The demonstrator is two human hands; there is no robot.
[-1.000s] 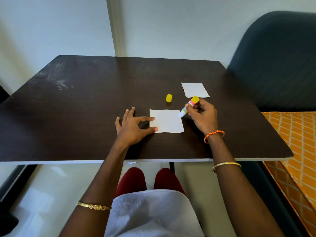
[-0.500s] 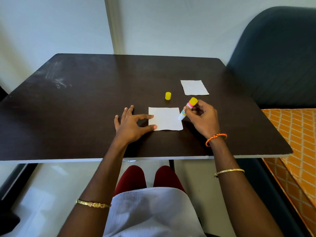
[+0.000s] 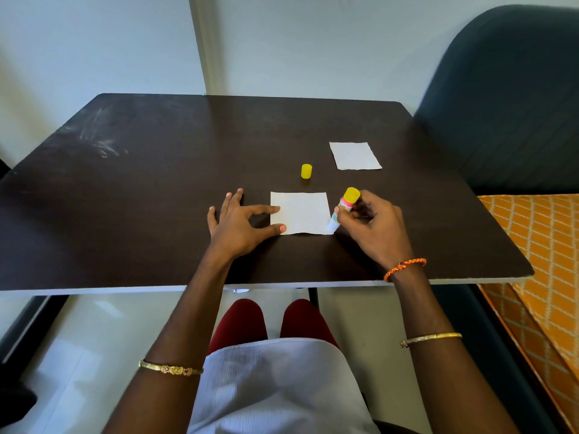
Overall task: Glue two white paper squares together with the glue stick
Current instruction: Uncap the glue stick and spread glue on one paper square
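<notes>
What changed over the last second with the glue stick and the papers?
The right hand drew the glue stick down the near paper square's right edge toward its near corner. The left hand kept pinning that square; the yellow cap and far paper square stayed put.

Soft daylight, sharp, edges warped.

A dark brown table (image 3: 156,198) with a pale front edge fills the middle of the frame, faint scuff marks (image 3: 100,145) at its upper left. A dark teal chair back (image 3: 507,98) rises at the upper right; below it, at the right edge, lies orange cloth with a pale lattice pattern (image 3: 542,245)
</notes>
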